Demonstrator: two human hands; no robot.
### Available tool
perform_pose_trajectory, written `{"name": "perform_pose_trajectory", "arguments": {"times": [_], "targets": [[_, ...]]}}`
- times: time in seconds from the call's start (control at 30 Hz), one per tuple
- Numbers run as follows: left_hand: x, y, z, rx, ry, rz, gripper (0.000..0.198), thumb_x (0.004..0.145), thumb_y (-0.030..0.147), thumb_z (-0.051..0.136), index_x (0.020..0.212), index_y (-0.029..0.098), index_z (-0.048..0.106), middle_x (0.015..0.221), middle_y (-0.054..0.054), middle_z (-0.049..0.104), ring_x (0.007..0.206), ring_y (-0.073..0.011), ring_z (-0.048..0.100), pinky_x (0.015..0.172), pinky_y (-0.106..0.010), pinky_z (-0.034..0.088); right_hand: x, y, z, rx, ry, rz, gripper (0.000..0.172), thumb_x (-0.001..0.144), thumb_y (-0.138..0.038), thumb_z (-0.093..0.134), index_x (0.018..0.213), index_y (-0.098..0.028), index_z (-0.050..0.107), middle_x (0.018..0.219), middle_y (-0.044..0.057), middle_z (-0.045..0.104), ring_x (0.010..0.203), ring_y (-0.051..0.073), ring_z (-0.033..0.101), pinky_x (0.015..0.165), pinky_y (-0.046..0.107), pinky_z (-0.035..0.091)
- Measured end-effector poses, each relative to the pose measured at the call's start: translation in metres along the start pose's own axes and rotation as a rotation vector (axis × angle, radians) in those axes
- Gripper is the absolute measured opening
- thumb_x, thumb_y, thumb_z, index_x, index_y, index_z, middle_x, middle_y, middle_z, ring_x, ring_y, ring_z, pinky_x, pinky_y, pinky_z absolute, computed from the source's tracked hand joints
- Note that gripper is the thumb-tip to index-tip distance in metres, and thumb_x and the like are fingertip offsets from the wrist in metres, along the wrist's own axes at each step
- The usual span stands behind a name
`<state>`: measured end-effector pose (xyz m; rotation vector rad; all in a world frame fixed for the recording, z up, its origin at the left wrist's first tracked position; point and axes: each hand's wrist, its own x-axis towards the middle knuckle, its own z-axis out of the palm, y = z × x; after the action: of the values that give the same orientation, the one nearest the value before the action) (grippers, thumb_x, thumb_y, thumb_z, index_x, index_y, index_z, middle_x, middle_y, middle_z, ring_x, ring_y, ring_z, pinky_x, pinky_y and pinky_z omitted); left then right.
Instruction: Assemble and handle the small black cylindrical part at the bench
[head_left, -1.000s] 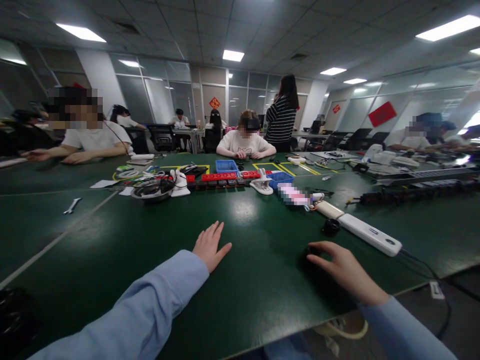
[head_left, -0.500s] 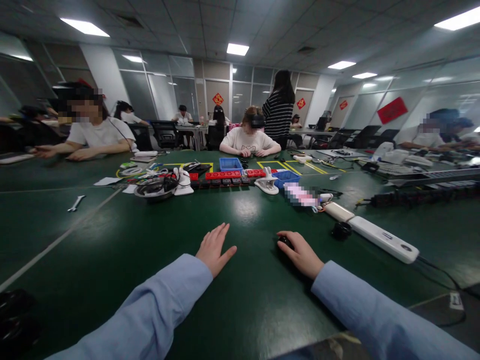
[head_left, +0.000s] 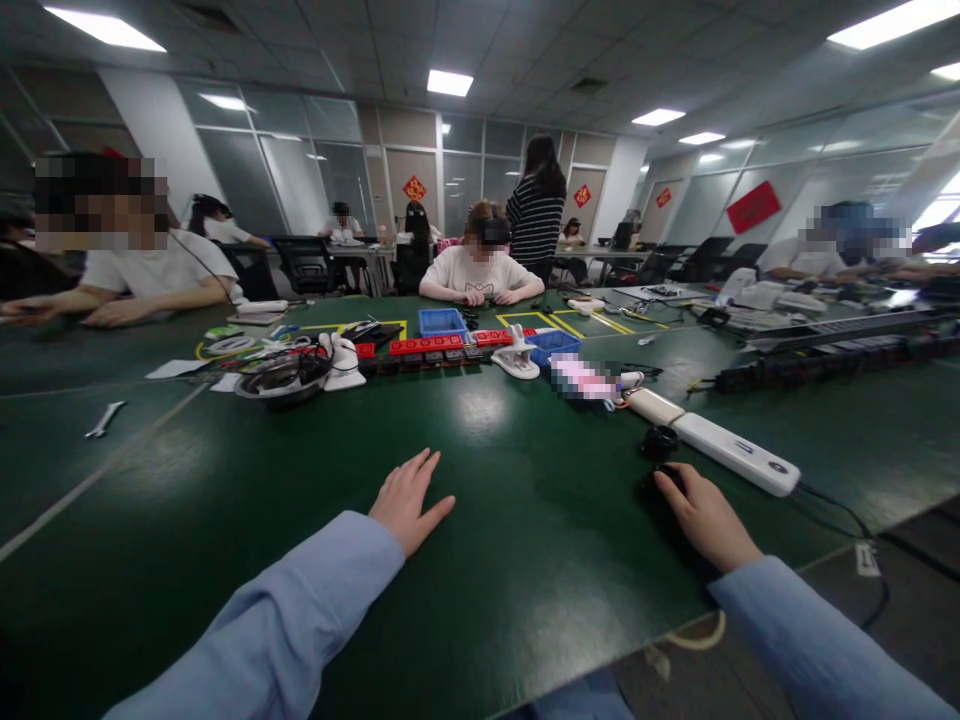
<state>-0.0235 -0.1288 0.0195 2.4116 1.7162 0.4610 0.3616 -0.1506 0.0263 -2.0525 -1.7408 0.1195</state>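
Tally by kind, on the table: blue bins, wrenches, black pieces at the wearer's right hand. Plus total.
Blue bins: 2
Wrench: 1
Black pieces at the right hand: 2, one mostly hidden by fingers
Total: 5

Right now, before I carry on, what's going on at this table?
At the green table, the wearer's right hand holds a small black object, partly hidden, near a round black part and a white power strip. The left hand is spread palm down, with nothing visible in it. A co-worker sits across the table.
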Motion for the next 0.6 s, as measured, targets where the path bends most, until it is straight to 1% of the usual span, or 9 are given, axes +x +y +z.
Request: {"name": "perform_pose_trajectory", "arguments": {"times": [0.07,0.13,0.2,0.27,0.33,0.4,0.47,0.53,0.6], "targets": [[0.000,0.000,0.000,0.004,0.003,0.000,0.064,0.074,0.054,0.028,0.126,0.016,0.025,0.131,-0.010,0.027,0.118,-0.0240,0.026,0.096,-0.041,0.024,0.001,0.011,-0.006,-0.046,-0.009,0.020,0.043,0.076,-0.047,0.029,0.094,-0.014,0.050,0.091,0.012,0.057,0.086,0.022,0.053,0.074,0.033,0.040],[-0.001,0.000,0.000,0.008,0.010,-0.004,0.064,0.074,0.054,0.028,0.126,0.016,0.025,0.131,-0.010,0.027,0.118,-0.0241,0.026,0.096,-0.041,0.025,0.003,0.017,-0.015,-0.061,-0.009,0.025,0.045,0.077,-0.049,0.028,0.095,-0.014,0.050,0.093,0.012,0.056,0.088,0.023,0.052,0.075,0.033,0.039],[-0.001,0.000,0.000,0.011,0.011,-0.010,0.064,0.075,0.054,0.027,0.126,0.016,0.024,0.131,-0.010,0.027,0.118,-0.0241,0.026,0.095,-0.041,0.025,0.011,0.018,-0.027,-0.054,0.055,0.047,0.047,0.077,-0.048,0.027,0.101,-0.013,0.048,0.098,0.013,0.055,0.091,0.023,0.050,0.076,0.033,0.039],[-0.001,0.000,0.000,0.010,0.006,-0.017,0.064,0.075,0.054,0.026,0.126,0.017,0.024,0.131,-0.010,0.026,0.118,-0.0240,0.026,0.095,-0.041,0.026,0.026,0.016,-0.040,-0.036,0.123,0.077,0.050,0.077,-0.047,0.028,0.106,-0.011,0.045,0.101,0.014,0.054,0.090,0.023,0.050,0.074,0.032,0.039],[-0.001,0.000,0.000,0.009,0.001,-0.024,0.064,0.075,0.054,0.026,0.126,0.017,0.024,0.132,-0.009,0.026,0.119,-0.0240,0.026,0.095,-0.041,0.025,0.047,0.014,-0.050,-0.021,0.031,0.054,0.053,0.074,-0.049,0.035,0.110,-0.011,0.043,0.100,0.014,0.054,0.082,0.021,0.054,0.068,0.030,0.041],[0.000,0.001,0.000,0.005,0.002,-0.027,0.065,0.074,0.054,0.027,0.126,0.016,0.024,0.132,-0.010,0.026,0.119,-0.0239,0.025,0.096,-0.041,0.025,0.068,0.013,-0.055,-0.069,-0.125,0.029,0.057,0.069,-0.048,0.044,0.111,-0.010,0.044,0.099,0.014,0.056,0.082,0.021,0.055,0.070,0.029,0.041],[0.000,0.001,-0.001,-0.002,0.006,-0.029,0.065,0.074,0.054,0.027,0.126,0.016,0.024,0.132,-0.010,0.026,0.119,-0.0238,0.025,0.096,-0.040,0.024,0.086,0.014,-0.056,-0.158,-0.261,0.014,0.054,0.065,-0.044,0.051,0.107,-0.011,0.050,0.094,0.013,0.058,0.083,0.022,0.055,0.072,0.029,0.041],[0.000,0.001,-0.001,-0.012,0.006,-0.032,0.065,0.074,0.054,0.027,0.126,0.016,0.024,0.132,-0.010,0.026,0.119,-0.0238,0.025,0.096,-0.040,0.024,0.098,0.015,-0.054,-0.238,-0.321,0.003,0.048,0.062,-0.040,0.054,0.101,-0.013,0.055,0.089,0.012,0.060,0.081,0.023,0.056,0.071,0.030,0.041],[-0.001,0.001,-0.002,-0.019,-0.006,-0.037,0.065,0.074,0.054,0.028,0.126,0.016,0.024,0.132,-0.010,0.025,0.119,-0.0240,0.024,0.096,-0.041,0.024,0.104,0.014,-0.053,-0.286,-0.328,-0.014,0.044,0.060,-0.039,0.055,0.096,-0.014,0.058,0.086,0.011,0.061,0.078,0.022,0.057,0.068,0.030,0.042]]}}
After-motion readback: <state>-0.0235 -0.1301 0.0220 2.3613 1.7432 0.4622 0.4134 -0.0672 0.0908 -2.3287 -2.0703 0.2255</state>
